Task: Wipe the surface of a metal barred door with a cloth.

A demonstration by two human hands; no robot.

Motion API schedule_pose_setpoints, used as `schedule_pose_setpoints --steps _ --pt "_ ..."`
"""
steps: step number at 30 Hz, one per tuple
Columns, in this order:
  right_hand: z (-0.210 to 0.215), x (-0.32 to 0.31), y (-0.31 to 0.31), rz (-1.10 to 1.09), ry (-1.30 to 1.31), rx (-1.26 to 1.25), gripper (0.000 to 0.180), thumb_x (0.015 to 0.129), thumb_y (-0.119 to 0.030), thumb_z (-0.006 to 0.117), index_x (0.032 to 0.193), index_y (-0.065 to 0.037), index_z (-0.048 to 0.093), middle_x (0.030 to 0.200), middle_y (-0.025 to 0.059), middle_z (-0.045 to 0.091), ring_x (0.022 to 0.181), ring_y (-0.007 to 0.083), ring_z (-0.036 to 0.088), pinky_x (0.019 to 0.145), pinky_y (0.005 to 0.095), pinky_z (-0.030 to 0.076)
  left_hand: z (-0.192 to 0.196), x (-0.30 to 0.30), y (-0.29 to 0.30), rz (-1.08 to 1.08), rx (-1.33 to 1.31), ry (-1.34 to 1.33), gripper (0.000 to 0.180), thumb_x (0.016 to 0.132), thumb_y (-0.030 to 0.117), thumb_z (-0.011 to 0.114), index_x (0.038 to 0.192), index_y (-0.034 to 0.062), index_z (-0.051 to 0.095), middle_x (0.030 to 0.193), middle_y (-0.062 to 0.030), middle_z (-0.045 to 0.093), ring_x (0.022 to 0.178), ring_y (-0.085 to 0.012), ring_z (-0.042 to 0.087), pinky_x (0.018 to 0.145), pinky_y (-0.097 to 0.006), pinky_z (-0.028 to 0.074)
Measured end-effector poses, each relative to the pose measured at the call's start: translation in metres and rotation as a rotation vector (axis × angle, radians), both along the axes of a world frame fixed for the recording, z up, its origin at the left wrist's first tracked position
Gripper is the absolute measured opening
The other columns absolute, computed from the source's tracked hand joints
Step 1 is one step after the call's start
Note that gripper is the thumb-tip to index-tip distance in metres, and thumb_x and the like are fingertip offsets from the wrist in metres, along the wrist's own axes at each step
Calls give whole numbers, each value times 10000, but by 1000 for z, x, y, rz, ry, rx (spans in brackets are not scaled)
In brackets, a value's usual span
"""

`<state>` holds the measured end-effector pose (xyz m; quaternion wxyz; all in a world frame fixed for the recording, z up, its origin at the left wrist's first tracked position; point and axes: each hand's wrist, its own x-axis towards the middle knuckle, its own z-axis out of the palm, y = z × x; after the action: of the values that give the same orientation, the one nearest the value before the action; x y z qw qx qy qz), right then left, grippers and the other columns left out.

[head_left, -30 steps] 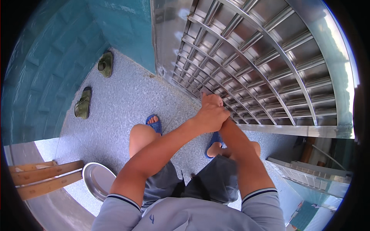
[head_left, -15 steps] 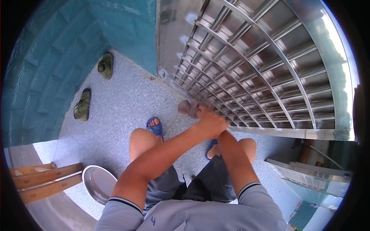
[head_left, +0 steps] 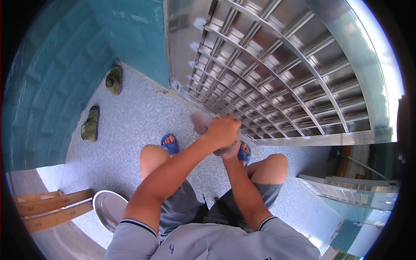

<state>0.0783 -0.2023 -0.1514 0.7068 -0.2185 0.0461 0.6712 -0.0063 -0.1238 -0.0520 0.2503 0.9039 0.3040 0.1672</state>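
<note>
A bunched mauve-grey cloth (head_left: 200, 122) is gripped between my two hands, close to the metal grating in front of me. My left hand (head_left: 224, 131) is closed around it, the back of the hand facing up. Just below and partly under it, my right hand (head_left: 235, 150) also closes on the cloth; its fingers are mostly hidden and smeared by motion. One end of the cloth sticks out past my left hand, blurred, and another part shows beside my right wrist.
A stainless steel grating door (head_left: 277, 73) rises at front right. Teal tiled wall (head_left: 47, 99) stands left, with two green shoes (head_left: 113, 81) along it. A round metal basin (head_left: 108, 208) rests beside wooden slats (head_left: 58, 203) at lower left. Speckled floor (head_left: 134, 112) lies underfoot.
Both hands and the cloth have shifted slightly left and closer to me. The hands have turned, and more cloth shows near my right wrist. The view has shifted a little too.
</note>
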Motion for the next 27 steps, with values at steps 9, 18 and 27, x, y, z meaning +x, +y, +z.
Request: schedule_pose_setpoints --steps 9,18,27 --pt "-29 -27 -20 -102 149 344 395 935 -296 339 1234 -63 450 1225 97 507 1129 241 484 968 378 393 18 -21 23 107 -577 28 315 724 279 620 966 82 665 894 -148 653 853 -306 623 737 -375 487" --pt "-66 -30 -61 -120 869 184 379 946 -231 374 1273 -47 425 1230 102 512 1124 261 487 1002 404 362 6 -11 31 167 -555 -323 175 756 144 595 905 65 638 849 -116 657 774 -263 629 692 -352 481" --pt "30 -37 -41 44 205 72 376 952 -256 368 1254 -48 453 1244 100 523 1134 243 509 975 390 409 20 -10 26 336 -165 -368 207 789 122 608 984 52 602 860 -104 647 805 -217 623 692 -302 477"
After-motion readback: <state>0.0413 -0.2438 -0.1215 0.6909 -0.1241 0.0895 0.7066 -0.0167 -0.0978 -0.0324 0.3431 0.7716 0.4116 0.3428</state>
